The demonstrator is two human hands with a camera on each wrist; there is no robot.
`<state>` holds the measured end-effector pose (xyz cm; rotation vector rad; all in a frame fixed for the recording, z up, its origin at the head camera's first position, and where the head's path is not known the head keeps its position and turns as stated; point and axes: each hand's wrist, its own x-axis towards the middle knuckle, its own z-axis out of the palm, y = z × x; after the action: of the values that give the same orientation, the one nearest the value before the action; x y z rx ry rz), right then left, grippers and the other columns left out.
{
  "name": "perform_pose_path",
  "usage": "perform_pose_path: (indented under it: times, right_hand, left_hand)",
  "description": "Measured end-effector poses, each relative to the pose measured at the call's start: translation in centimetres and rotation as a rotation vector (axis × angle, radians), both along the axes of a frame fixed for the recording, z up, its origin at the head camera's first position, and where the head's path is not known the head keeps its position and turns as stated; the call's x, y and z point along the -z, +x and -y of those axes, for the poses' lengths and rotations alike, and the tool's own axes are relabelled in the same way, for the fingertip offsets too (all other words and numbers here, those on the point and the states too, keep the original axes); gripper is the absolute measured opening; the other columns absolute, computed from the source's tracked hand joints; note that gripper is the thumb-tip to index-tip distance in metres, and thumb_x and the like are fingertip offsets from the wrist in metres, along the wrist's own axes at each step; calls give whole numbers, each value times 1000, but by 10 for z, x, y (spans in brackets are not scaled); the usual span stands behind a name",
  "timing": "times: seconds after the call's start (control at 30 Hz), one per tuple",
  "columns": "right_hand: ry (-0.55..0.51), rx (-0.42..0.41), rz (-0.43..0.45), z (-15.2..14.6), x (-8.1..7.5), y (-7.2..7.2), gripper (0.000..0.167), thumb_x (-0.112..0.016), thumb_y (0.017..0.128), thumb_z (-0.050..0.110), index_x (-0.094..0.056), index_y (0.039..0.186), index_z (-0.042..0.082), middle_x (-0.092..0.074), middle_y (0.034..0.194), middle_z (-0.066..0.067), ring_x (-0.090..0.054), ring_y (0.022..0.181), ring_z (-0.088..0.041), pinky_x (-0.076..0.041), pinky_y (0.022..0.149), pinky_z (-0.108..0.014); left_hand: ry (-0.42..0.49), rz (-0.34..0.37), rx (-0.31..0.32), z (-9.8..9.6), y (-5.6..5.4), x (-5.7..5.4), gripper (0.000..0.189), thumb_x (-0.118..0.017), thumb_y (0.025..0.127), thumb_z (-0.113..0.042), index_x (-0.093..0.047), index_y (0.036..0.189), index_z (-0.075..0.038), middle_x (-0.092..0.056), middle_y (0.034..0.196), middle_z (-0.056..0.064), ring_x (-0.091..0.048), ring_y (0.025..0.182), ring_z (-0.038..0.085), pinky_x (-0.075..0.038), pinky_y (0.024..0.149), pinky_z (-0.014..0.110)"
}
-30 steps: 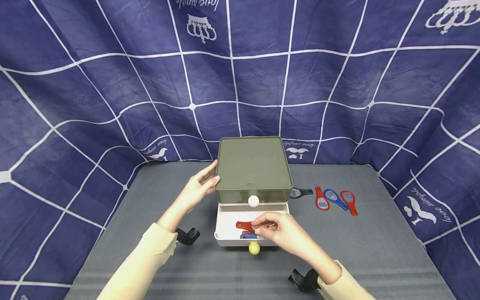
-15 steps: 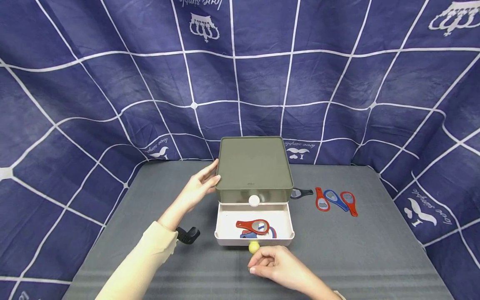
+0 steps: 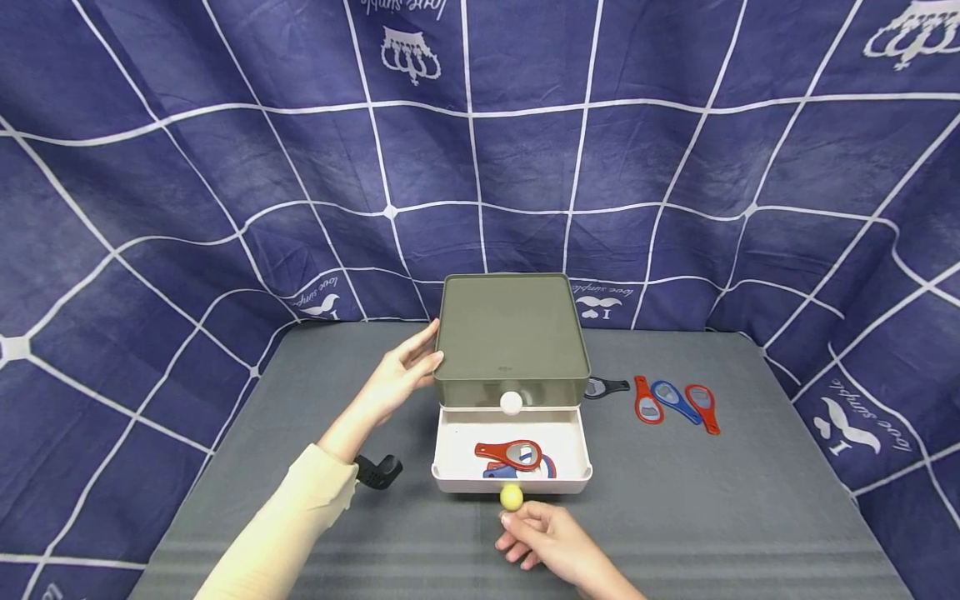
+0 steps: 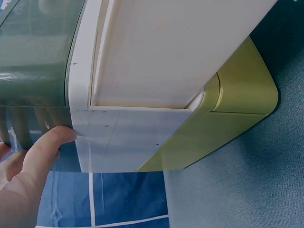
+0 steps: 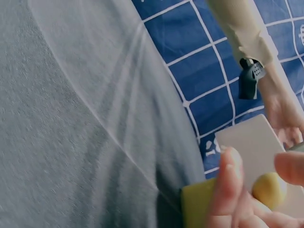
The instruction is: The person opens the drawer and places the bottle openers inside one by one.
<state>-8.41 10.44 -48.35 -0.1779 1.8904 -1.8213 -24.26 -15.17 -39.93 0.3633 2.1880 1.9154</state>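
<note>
A desktop drawer box with a dark green top [image 3: 513,325] stands mid-table, its white lower drawer [image 3: 457,446] pulled out. Inside the drawer a red bottle opener [image 3: 495,452] lies over blue and red ones. The drawer's round yellow knob [image 3: 512,497] is at the front. My left hand [image 3: 397,375] rests along the box's left side, and its thumb [image 4: 47,147] touches the green wall near the edge in the left wrist view. My right hand [image 3: 543,537] is just in front of the yellow knob, thumb and fingers apart and holding nothing; the right wrist view shows them around the knob [image 5: 270,190].
To the box's right lie a black bottle opener [image 3: 603,387], a blue one [image 3: 675,402] and two red ones, a left one [image 3: 647,400] and a right one [image 3: 702,407]. A white knob [image 3: 512,403] marks the upper drawer. A blue checked cloth [image 3: 525,167] hangs behind the grey table [image 3: 712,517].
My right hand has let go of the red bottle opener in the drawer, drawn back towards me, then turned with its fingers up at the yellow knob. The left hand has stayed in place.
</note>
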Motion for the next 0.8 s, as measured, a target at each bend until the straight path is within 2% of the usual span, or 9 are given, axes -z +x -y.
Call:
perform_pose_path:
  times: [0.23, 0.37, 0.8]
  right_hand:
    - [-129, 124, 105, 4, 6, 0, 29, -55, 101, 27, -61, 108, 0, -72, 88, 2, -64, 74, -5, -54, 65, -17]
    - [-224, 170, 166, 5, 8, 0, 27, -54, 102, 27, -61, 112, 3, -68, 87, 6, -62, 76, -4, -53, 68, -17]
    - [-367, 183, 227, 6, 10, -2, 20, -54, 102, 22, -62, 113, 8, -72, 102, 5, -64, 90, -4, -54, 82, -17]
  left_hand:
    - [-1, 2, -3, 0, 1, -1, 61, -52, 103, -17, -25, 157, -15, -24, 161, 20, -33, 145, 36, -41, 109, 56]
    - [-3, 3, -5, 0, 0, -1, 61, -53, 103, -17, -25, 157, -16, -24, 161, 20, -32, 145, 36, -41, 109, 56]
    - [-5, 3, -1, 1, 0, 1, 61, -53, 103, -19, -25, 157, -16, -23, 161, 19, -31, 146, 35, -41, 109, 55]
